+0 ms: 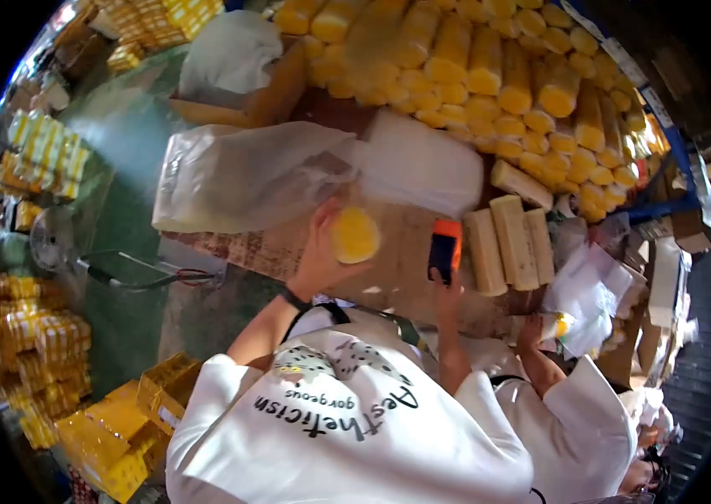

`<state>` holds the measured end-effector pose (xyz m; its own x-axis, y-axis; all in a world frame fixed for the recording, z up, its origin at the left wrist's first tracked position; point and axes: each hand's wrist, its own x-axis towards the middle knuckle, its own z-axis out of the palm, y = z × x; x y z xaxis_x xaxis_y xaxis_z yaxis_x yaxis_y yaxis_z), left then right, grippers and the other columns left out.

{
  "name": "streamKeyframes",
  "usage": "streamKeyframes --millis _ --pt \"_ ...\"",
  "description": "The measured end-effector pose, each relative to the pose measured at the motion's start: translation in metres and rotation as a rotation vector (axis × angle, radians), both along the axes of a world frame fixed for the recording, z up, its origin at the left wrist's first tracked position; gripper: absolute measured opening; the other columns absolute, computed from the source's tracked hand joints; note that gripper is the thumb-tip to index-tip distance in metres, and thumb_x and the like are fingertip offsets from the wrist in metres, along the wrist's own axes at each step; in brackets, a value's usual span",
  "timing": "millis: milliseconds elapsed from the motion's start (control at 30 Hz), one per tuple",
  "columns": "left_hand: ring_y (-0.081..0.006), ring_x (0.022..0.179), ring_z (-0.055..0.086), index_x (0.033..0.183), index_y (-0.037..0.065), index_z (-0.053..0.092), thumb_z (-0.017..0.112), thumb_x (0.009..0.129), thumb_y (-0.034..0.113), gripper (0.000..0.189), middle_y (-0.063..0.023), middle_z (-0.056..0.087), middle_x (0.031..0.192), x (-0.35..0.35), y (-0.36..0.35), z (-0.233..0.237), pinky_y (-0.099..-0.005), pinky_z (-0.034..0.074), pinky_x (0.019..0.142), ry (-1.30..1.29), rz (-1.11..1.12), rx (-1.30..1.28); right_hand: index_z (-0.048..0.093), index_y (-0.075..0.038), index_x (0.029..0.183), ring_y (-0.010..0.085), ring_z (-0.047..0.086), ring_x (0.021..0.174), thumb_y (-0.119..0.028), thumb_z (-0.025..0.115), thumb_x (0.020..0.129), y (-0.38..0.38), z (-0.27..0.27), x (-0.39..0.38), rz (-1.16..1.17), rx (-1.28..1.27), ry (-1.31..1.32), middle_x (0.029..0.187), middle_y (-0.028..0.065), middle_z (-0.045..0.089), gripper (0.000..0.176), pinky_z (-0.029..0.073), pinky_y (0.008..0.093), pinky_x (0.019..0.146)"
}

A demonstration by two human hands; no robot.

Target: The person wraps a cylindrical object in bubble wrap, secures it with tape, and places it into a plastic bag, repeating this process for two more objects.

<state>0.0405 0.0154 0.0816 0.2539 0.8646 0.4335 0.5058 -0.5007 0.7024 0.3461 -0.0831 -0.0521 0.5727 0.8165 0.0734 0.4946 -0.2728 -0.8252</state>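
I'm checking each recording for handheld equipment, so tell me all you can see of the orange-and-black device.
The orange-and-black handheld device looks like hard plastic: an orange casing shows across its top end and right side around a dark, rectangular face turned toward the camera. Its lower end sits in the person's right grip, its top pointing away from the body. It appears above the brown surface, left of the tan cylinders. Any display is unreadable.

Through the head camera I look forward and steeply down over the wearer's shirt (330, 428). The left hand (319, 256) and right hand (448, 292) sit close, mid-frame, above the worktop (401, 252); the yellow rolls (485, 63) lie farther off, along the wide view's upper edge.
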Motion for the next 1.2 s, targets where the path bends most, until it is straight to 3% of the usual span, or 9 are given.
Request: streamKeyframes --millis 67,233,333,500,633,900,1033,1133,1200 --pt "-0.0349 0.130 0.034 0.140 0.001 0.023 0.087 0.058 0.033 0.109 -0.0205 0.033 0.140 0.009 0.004 -0.019 -0.0439 0.032 0.107 -0.209 0.001 -0.037 0.061 -0.002 0.107 0.0143 0.056 0.079 -0.026 0.075 0.080 0.008 0.039 -0.029 -0.027 0.030 0.410 0.090 0.0030 0.064 0.038 0.044 0.0266 0.074" --pt "-0.0355 0.127 0.039 0.141 0.005 0.025 0.087 0.057 0.031 0.107 -0.0195 0.035 0.140 0.025 -0.002 -0.033 -0.0459 0.032 0.107 -0.635 -0.101 -0.366 0.063 -0.003 0.108 0.0112 0.054 0.083 -0.024 0.072 0.084 0.012 0.092 -0.065 0.017 -0.095 0.552 0.099 0.0001 0.062 0.033 0.042 0.0229 0.076" --pt "-0.0377 0.127 0.039 0.139 0.008 0.032 0.084 0.058 0.033 0.100 -0.0184 0.038 0.139 0.005 0.012 -0.005 -0.0475 0.031 0.107 0.041 -0.035 0.008 0.063 -0.001 0.107 0.0119 0.057 0.087 -0.021 0.074 0.082 0.009 0.079 -0.065 0.103 -0.056 0.500 0.105 0.0021 0.061 0.034 0.045 0.0255 0.080" --pt "-0.0402 0.124 0.037 0.134 0.009 0.042 0.076 0.068 0.035 0.079 -0.0161 0.041 0.135 -0.027 0.034 0.020 -0.0485 0.037 0.099 0.371 -0.132 -0.024 0.056 -0.001 0.119 0.0151 0.059 0.097 -0.013 0.076 0.078 0.012 0.076 -0.051 0.383 0.312 0.078 0.111 0.0043 0.061 0.047 0.049 0.0302 0.085" --pt "-0.0389 0.119 0.042 0.135 0.008 0.042 0.074 0.074 0.034 0.074 -0.0159 0.041 0.133 -0.053 0.043 0.013 -0.0475 0.039 0.098 0.350 -0.032 -0.088 0.056 -0.002 0.118 0.0168 0.062 0.098 0.001 0.072 0.078 0.020 0.076 -0.055 0.487 -0.011 0.639 0.111 0.0068 0.062 0.043 0.052 0.0315 0.087" --pt "-0.0370 0.129 0.036 0.132 0.003 0.044 0.067 0.080 0.030 0.063 -0.0197 0.042 0.136 -0.112 -0.023 -0.139 -0.0425 0.029 0.107 -0.420 0.419 -0.396 0.061 -0.001 0.112 0.0206 0.062 0.095 -0.018 0.077 0.077 0.024 0.072 -0.076 0.627 -0.128 0.333 0.109 0.0112 0.064 0.042 0.050 0.0335 0.083" --pt "-0.0363 0.132 0.033 0.135 0.002 0.043 0.063 0.084 0.026 0.059 -0.0210 0.040 0.139 -0.077 -0.042 -0.129 -0.0414 0.026 0.110 0.509 0.332 -0.094 0.061 -0.001 0.110 0.0323 0.057 0.105 -0.015 0.076 0.072 0.041 0.076 -0.076 0.810 -0.113 0.022 0.108 0.0165 0.063 0.043 0.045 0.0403 0.091" --pt "-0.0354 0.134 0.031 0.136 0.004 0.043 0.061 0.086 0.022 0.057 -0.0201 0.037 0.142 -0.073 -0.038 -0.115 -0.0406 0.026 0.109 0.445 0.329 -0.062 0.061 0.000 0.109 0.0358 0.055 0.106 -0.010 0.074 0.066 0.055 0.093 -0.078 0.994 -0.015 -0.404 0.108 0.0151 0.063 0.045 0.041 0.0419 0.095" --pt "-0.0334 0.132 0.036 0.133 0.006 0.047 0.063 0.085 0.020 0.053 -0.0181 0.042 0.139 -0.081 -0.039 -0.063 -0.0393 0.030 0.107 0.021 0.199 -0.157 0.062 -0.001 0.107 0.0333 0.055 0.107 -0.009 0.073 0.063 0.065 0.115 -0.089 1.082 -0.041 -0.444 0.107 0.0134 0.063 0.046 0.039 0.0452 0.097"
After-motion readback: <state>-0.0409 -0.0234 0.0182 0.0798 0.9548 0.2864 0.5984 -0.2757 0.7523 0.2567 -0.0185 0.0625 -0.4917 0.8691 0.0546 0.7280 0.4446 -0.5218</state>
